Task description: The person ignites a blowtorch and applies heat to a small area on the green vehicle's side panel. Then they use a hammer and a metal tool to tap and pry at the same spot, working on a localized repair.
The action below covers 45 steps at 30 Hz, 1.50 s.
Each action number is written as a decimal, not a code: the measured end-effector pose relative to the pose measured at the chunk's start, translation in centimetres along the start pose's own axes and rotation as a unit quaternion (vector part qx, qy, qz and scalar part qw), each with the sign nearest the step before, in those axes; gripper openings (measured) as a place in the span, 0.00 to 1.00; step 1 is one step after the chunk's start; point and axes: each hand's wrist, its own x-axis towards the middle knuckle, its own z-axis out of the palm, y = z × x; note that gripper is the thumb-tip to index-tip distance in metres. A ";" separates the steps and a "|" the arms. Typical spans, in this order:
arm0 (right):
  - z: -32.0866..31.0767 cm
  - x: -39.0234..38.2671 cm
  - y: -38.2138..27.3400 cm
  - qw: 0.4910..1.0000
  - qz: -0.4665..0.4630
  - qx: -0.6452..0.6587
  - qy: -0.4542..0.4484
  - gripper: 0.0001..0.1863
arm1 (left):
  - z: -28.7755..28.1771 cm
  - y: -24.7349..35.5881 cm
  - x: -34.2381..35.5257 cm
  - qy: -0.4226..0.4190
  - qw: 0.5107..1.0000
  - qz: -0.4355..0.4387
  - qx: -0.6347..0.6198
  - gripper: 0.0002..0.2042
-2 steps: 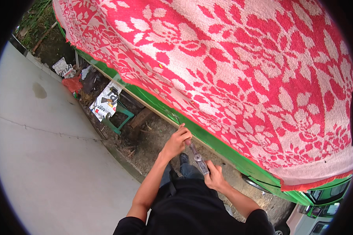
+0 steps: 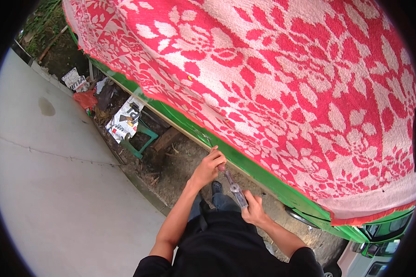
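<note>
Between my two hands is a slim grey metal hand tool (image 2: 236, 189) with a rounded boss midway and a reddish, knob-like end; its exact kind I cannot make out. The fingers of my left hand (image 2: 209, 167) are closed around the reddish end, the index finger pointing up toward the green edge. My right hand (image 2: 253, 209) is wrapped around the lower grey end. Just beyond the hands runs a green vehicle side panel (image 2: 245, 170) with a pale strip along its lower edge. A red and pale pink floral blanket (image 2: 263, 92) drapes over it from above.
A large grey curved surface (image 2: 55, 184) fills the left. Beyond my feet lie a green plastic stool (image 2: 143, 143), a white printed sack (image 2: 125, 120), a red plastic bag (image 2: 85, 99) and a wooden block (image 2: 167, 138) on dirt. At lower right stands a whitish vehicle (image 2: 365, 264).
</note>
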 end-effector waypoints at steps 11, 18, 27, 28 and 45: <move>0.2 0.4 2.1 0.997 -0.077 0.003 0.026 0.09 | 0.0 -0.4 0.8 0.014 1.000 0.004 -0.017 0.16; -0.1 1.2 1.1 0.996 0.084 -0.002 -0.022 0.08 | -1.2 -2.9 -0.2 -0.012 0.999 -0.036 0.032 0.18; -0.2 1.0 0.9 0.998 0.059 0.018 -0.005 0.08 | -0.7 0.9 0.6 -0.062 0.998 -0.016 -0.028 0.14; -0.3 1.0 0.7 0.998 0.055 0.021 -0.005 0.09 | -0.7 0.9 0.7 -0.065 0.998 -0.013 -0.024 0.14; -0.2 1.6 -0.8 0.998 0.056 0.021 0.015 0.08 | 2.7 -3.4 1.8 0.102 0.993 0.038 -0.039 0.14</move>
